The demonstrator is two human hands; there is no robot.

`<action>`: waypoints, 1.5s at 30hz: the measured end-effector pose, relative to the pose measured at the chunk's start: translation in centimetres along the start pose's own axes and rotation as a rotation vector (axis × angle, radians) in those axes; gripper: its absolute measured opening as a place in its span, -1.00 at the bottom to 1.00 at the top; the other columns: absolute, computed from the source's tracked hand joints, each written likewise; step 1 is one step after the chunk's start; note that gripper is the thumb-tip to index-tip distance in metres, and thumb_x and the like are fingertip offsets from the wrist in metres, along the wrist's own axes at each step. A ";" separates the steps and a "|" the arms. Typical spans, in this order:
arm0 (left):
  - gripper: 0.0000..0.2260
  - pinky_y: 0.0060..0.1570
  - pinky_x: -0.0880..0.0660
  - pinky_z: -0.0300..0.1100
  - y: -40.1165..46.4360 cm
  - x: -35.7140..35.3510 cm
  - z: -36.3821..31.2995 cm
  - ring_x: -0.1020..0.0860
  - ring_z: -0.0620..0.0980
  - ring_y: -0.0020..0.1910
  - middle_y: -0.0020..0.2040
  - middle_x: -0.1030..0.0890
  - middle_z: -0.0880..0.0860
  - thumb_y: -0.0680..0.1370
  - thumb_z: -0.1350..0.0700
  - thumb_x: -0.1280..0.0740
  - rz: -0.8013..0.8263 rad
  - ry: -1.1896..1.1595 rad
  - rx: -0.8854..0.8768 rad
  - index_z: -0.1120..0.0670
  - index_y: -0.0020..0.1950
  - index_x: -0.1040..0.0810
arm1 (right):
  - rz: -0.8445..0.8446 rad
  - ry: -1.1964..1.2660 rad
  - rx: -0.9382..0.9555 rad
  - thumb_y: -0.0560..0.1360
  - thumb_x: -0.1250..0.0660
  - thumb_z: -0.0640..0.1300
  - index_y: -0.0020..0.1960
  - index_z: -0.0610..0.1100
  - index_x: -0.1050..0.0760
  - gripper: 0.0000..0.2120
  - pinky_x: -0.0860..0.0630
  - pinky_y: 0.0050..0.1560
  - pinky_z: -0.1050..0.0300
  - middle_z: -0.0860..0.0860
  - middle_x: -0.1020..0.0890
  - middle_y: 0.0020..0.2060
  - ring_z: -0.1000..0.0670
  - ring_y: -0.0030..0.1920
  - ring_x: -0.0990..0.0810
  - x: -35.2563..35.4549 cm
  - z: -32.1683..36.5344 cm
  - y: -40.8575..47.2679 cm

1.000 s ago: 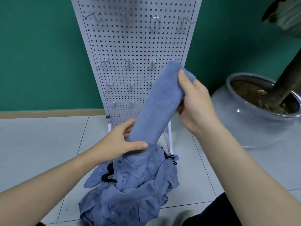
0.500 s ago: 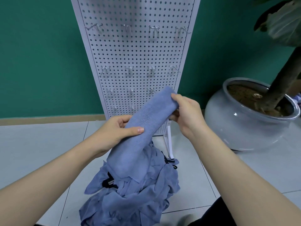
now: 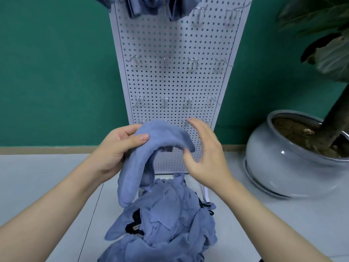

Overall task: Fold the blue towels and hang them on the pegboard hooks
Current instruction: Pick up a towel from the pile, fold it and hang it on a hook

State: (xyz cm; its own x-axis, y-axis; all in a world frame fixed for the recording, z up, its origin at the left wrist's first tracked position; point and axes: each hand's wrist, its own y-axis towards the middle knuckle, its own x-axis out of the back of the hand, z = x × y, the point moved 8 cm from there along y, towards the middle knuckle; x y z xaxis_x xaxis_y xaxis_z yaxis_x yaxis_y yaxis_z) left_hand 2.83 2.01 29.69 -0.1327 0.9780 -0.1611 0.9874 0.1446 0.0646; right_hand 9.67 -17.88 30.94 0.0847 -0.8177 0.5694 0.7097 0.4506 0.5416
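The pegboard [image 3: 177, 87] is standing against the green wall, two hung towels [image 3: 151, 6] already draping from its top hooks. The pile [image 3: 162, 224] is lying at its foot, within reach. The towel [image 3: 151, 146] is arching over, seemingly being doubled for hanging: the left hand [image 3: 115, 150] is pinching its top, while the right hand [image 3: 205, 152] is spreading loose fingers beside it, gripping nothing.

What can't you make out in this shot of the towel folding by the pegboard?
Head view:
- Hung towels: cut off by the top edge, so their hooks are unseen.
- Black item: mostly buried in the towel pile.
- Pegboard base: hidden behind the folded towel and pile.
- Right hand: blurred, contact with the towel unclear.
- Plant: cropped at the right edge.
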 end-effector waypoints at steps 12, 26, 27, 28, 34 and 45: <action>-0.55 -0.03 -0.63 -0.11 -2.0 -1.8 -1.3 -0.68 0.11 -0.05 0.04 -0.71 0.23 0.42 0.06 -0.53 0.061 0.068 0.011 0.22 0.24 -0.58 | -0.070 -0.064 0.344 0.41 -0.25 -0.17 0.45 -0.21 -0.50 -0.40 -0.50 0.35 -0.11 -0.09 -0.58 0.39 -0.07 0.39 -0.54 -1.4 5.6 0.1; -0.72 0.06 -0.52 -0.26 -5.6 -5.8 -6.6 -0.60 -0.14 0.07 0.09 -0.62 -0.22 0.59 -0.05 -0.33 -0.301 0.844 -0.574 -0.03 0.26 -0.66 | -0.145 -0.141 -0.017 0.35 -0.21 0.01 -0.06 0.00 -0.69 -0.68 -0.47 -0.24 0.07 0.05 -0.65 -0.35 0.05 -0.36 -0.49 4.4 7.0 2.2; -0.68 0.10 -0.53 -0.22 -5.6 -6.3 -6.6 -0.60 -0.14 0.12 0.13 -0.61 -0.21 0.59 -0.08 -0.32 -0.288 0.832 -0.564 -0.03 0.30 -0.63 | -0.162 -0.137 -0.018 0.35 -0.24 -0.02 -0.06 -0.01 -0.69 -0.71 -0.53 -0.22 0.03 0.04 -0.66 -0.35 0.00 -0.34 -0.51 5.1 7.5 2.5; -0.63 0.14 -0.53 -0.21 -5.6 -6.8 -6.7 -0.59 -0.14 0.17 0.16 -0.61 -0.21 0.56 -0.11 -0.32 -0.277 0.815 -0.552 -0.04 0.33 -0.61 | -0.169 -0.132 -0.016 0.36 -0.26 -0.04 -0.07 -0.01 -0.69 -0.74 -0.56 -0.20 0.00 0.02 -0.66 -0.35 -0.05 -0.32 -0.53 5.7 8.1 2.7; -0.70 0.07 -0.53 -0.21 -4.8 -8.8 -10.4 -0.58 -0.17 0.07 0.02 -0.63 -0.22 0.49 0.05 -0.46 -0.379 0.739 -0.573 -0.14 0.21 -0.59 | -0.162 -0.039 -0.024 0.39 -0.30 -0.01 -0.17 0.00 -0.67 -0.82 -0.56 -0.26 -0.02 0.03 -0.61 -0.44 -0.06 -0.37 -0.49 8.0 10.2 4.9; -0.75 -0.03 -0.52 -0.13 0.0 -11.8 -20.8 -0.57 -0.12 -0.07 -0.08 -0.65 -0.17 0.47 0.16 -0.36 -0.489 0.783 -0.751 -0.11 0.09 -0.60 | -0.245 -0.104 0.094 0.46 -0.31 -0.09 -0.42 0.11 -0.47 -0.72 -0.33 -0.35 0.07 0.13 -0.45 -0.54 -0.01 -0.39 -0.29 15.0 14.8 11.4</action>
State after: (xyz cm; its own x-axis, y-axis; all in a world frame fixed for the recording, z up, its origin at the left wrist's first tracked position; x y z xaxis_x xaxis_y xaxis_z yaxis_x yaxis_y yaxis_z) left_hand 2.57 -6.37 52.11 -0.7557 0.5824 0.2996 0.5541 0.3246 0.7665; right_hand 8.68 -19.66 54.82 -0.1571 -0.8674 0.4722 0.6318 0.2792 0.7231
